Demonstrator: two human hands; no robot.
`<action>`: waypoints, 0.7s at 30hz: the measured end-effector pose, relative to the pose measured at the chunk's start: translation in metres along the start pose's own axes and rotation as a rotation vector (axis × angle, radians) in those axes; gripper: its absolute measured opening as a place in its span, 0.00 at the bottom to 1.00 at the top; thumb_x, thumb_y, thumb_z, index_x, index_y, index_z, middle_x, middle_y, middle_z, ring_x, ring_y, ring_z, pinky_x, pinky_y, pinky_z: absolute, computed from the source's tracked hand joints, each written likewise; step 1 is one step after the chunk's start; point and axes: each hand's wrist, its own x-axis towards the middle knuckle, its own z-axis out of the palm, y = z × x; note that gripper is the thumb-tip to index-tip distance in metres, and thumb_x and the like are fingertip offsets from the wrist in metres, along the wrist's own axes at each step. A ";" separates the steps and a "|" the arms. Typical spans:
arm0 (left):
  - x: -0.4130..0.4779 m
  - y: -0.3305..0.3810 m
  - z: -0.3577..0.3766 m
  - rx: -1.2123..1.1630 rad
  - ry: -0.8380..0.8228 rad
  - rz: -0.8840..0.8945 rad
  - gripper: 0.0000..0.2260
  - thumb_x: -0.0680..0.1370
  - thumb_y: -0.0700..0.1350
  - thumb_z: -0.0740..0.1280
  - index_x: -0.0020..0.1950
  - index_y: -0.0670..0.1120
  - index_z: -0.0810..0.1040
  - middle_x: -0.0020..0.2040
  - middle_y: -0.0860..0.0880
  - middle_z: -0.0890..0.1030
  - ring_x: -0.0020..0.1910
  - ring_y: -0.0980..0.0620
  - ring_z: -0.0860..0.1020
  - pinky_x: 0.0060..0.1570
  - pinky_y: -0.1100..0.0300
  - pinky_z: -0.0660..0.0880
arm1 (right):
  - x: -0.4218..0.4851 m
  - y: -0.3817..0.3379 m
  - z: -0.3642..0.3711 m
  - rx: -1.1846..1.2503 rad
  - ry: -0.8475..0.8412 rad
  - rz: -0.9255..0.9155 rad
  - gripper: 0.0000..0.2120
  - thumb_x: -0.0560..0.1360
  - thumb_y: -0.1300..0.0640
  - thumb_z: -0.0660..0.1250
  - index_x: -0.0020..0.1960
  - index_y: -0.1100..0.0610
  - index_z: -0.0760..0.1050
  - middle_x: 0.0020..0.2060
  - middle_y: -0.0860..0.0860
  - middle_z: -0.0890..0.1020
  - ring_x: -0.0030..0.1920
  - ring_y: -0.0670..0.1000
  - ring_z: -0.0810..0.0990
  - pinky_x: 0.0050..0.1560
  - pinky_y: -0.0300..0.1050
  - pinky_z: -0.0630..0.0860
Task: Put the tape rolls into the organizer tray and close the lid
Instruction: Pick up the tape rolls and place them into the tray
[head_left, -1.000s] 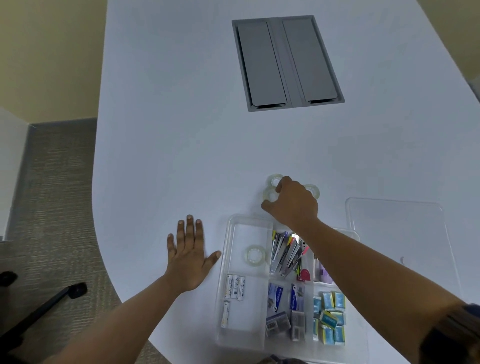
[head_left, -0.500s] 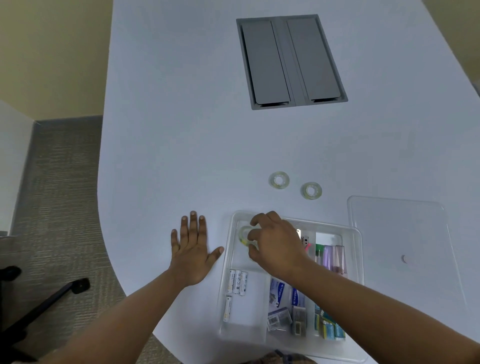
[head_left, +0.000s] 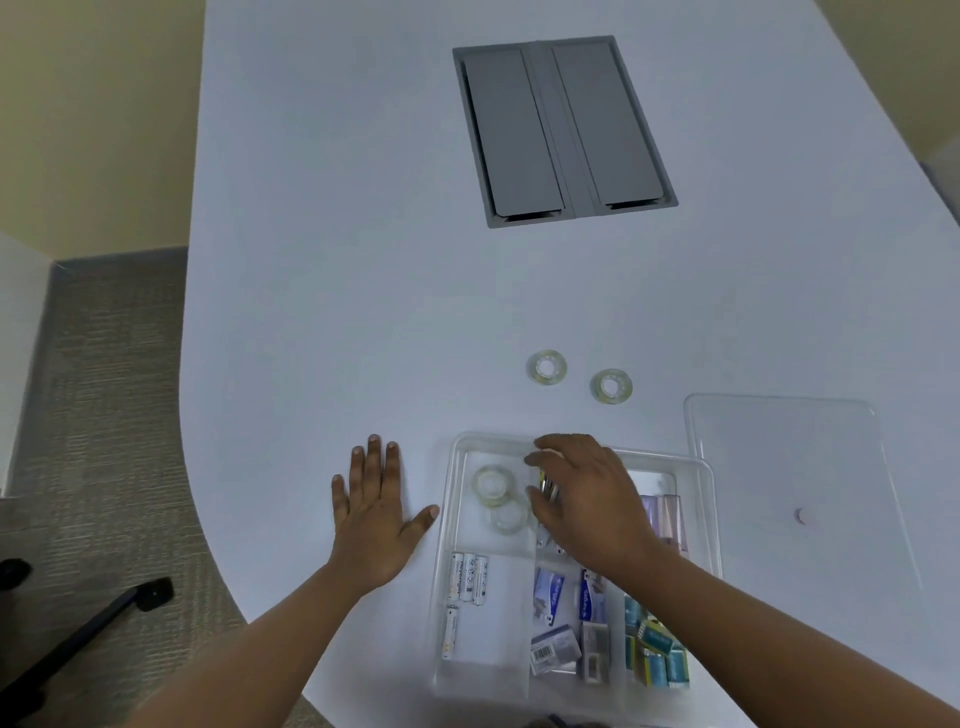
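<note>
Over the organizer tray (head_left: 706, 525) the right hand (head_left: 587, 499) is hovering loosely open and empty beside two tape rolls (head_left: 491, 484) lying inside, while two more rolls (head_left: 546, 368), probably light, stiff and slippery, are waiting on the table (head_left: 337, 260), easiest pinched across the rim.

Four tape rolls: two (head_left: 546, 368) (head_left: 611, 385) on the table beyond the right hand (head_left: 587, 499), two (head_left: 491, 484) (head_left: 510, 515) in the tray (head_left: 448, 519) just left of it. Four batteries (head_left: 467, 578) nearer, below those. One clear lid (head_left: 789, 478) to the right. Two hands in all, left one (head_left: 375, 514) flat.
</note>
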 end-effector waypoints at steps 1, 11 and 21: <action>0.002 0.006 -0.004 -0.073 0.054 -0.032 0.37 0.78 0.62 0.59 0.79 0.46 0.47 0.80 0.48 0.41 0.78 0.48 0.37 0.73 0.45 0.37 | -0.004 0.009 -0.002 -0.001 0.029 0.026 0.16 0.70 0.54 0.73 0.57 0.55 0.79 0.58 0.52 0.81 0.59 0.54 0.77 0.56 0.51 0.75; 0.096 0.132 -0.074 -0.228 0.215 0.282 0.21 0.76 0.52 0.68 0.67 0.46 0.73 0.66 0.48 0.76 0.63 0.48 0.75 0.60 0.55 0.71 | -0.022 0.050 0.005 -0.132 -0.089 0.077 0.32 0.79 0.39 0.56 0.77 0.55 0.57 0.76 0.51 0.61 0.77 0.51 0.53 0.75 0.52 0.53; 0.147 0.171 -0.048 0.180 -0.007 0.398 0.26 0.75 0.49 0.69 0.72 0.50 0.68 0.69 0.48 0.74 0.64 0.44 0.74 0.61 0.49 0.71 | -0.023 0.054 0.009 -0.048 -0.045 0.068 0.29 0.79 0.43 0.56 0.77 0.53 0.59 0.76 0.49 0.62 0.77 0.48 0.53 0.76 0.49 0.50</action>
